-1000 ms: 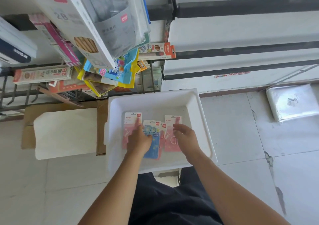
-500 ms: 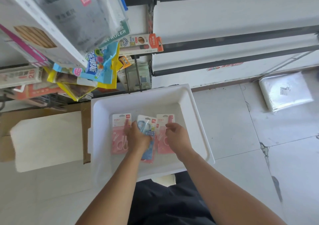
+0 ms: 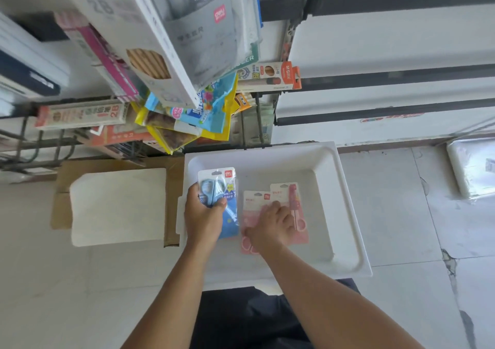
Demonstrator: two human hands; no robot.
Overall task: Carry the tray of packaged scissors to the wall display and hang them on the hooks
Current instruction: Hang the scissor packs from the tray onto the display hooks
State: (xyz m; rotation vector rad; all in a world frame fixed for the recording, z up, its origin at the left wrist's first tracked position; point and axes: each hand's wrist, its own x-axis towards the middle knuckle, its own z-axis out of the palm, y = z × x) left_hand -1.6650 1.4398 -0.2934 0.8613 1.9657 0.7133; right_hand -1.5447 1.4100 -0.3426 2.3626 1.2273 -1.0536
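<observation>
A white tray (image 3: pixel 345 215) rests below me on the floor by the wall display. My left hand (image 3: pixel 203 215) grips a blue scissors pack (image 3: pixel 222 188) and holds it raised over the tray's left side. My right hand (image 3: pixel 273 225) lies on two pink scissors packs (image 3: pixel 294 201) that overlap on the tray's floor; its fingers press on them, and whether they are pinched I cannot tell. Black wire hooks (image 3: pixel 258 124) stick out from the wall just beyond the tray.
Hanging stationery packs (image 3: pixel 187 62) crowd the upper left, close to my head. A cardboard box with a white sheet (image 3: pixel 117 206) sits left of the tray. A wrapped white bundle (image 3: pixel 471 166) lies on the tiled floor at right. My dark trousers show below.
My left hand has picked the blue pack out from between the pink ones and moved it left and up. The right hand stays on the pink packs.
</observation>
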